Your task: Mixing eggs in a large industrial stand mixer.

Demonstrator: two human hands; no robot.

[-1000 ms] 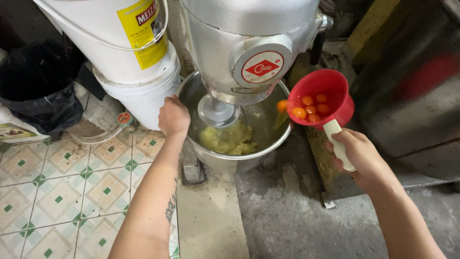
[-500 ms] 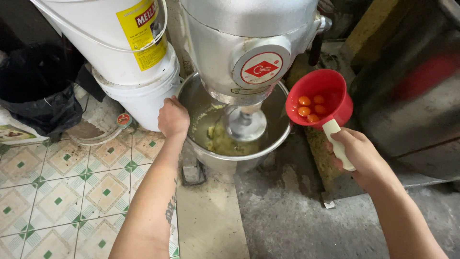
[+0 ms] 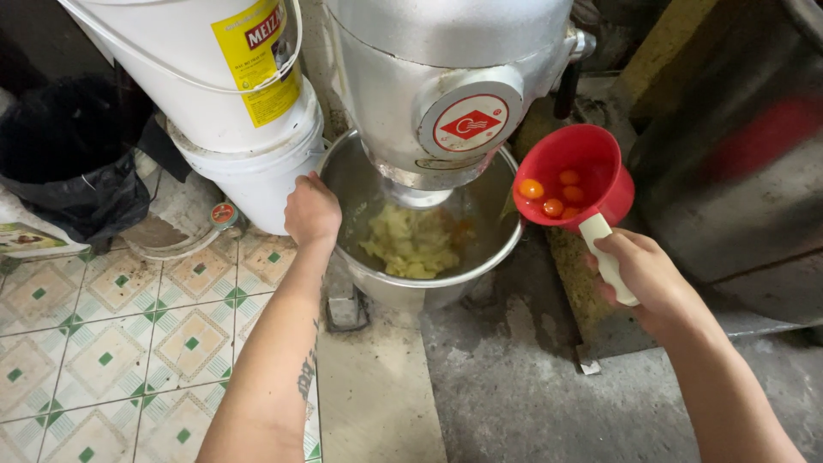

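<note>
A large grey stand mixer [image 3: 446, 86] hangs over a steel mixing bowl [image 3: 480, 270] that holds pale yellow dough [image 3: 411, 244]. My left hand [image 3: 313, 210] grips the bowl's left rim. My right hand [image 3: 643, 274] holds the white handle of a red scoop [image 3: 600, 154], tilted toward the bowl's right rim. Several orange egg yolks [image 3: 553, 197] lie inside the scoop. The mixer's beater is mostly hidden behind the mixer head.
Two stacked white buckets [image 3: 214, 94] stand to the left of the bowl. A black bag [image 3: 77, 163] lies at far left on green-patterned floor tiles [image 3: 94, 343]. Grey concrete [image 3: 514, 394] lies below the bowl, a dark metal surface [image 3: 737, 171] at right.
The beater has turned and the dough now lies spread in the middle of the bowl. The scoop stays by the right rim with the yolks shifted inside. My left hand keeps its grip.
</note>
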